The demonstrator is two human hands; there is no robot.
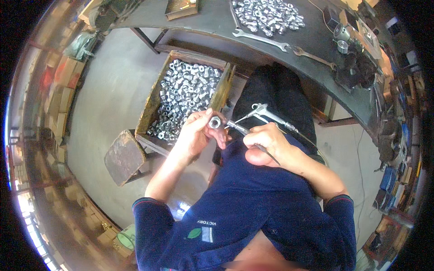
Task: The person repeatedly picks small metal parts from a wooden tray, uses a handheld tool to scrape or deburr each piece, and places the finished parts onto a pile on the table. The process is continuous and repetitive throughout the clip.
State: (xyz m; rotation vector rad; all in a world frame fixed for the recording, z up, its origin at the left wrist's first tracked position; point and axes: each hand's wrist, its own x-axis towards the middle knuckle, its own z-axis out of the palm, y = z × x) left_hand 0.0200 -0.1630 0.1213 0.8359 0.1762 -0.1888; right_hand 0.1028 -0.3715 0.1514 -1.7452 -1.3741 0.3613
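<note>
My left hand [199,131] is closed around a shiny metal hex fitting [215,122], its round opening facing up. In my right hand [266,144] is a slim metal tool [239,128] with a thin dark tail sticking out below the fist; its exact kind I cannot make out. The tool's front end is close beside the fitting, and whether they touch is unclear. Across my lap lies a silver air blow gun [262,110] with a hose. Just beyond my left hand stands a wooden crate [153,100] filled with similar metal fittings [190,88].
A dark workbench [212,27] curves across the far side, bearing a pile of fittings [269,16], an open-ended wrench [262,39] and a second wrench [314,58]. A small wooden stool [125,156] stands left of my arm. Shelves with boxes [63,95] line the left.
</note>
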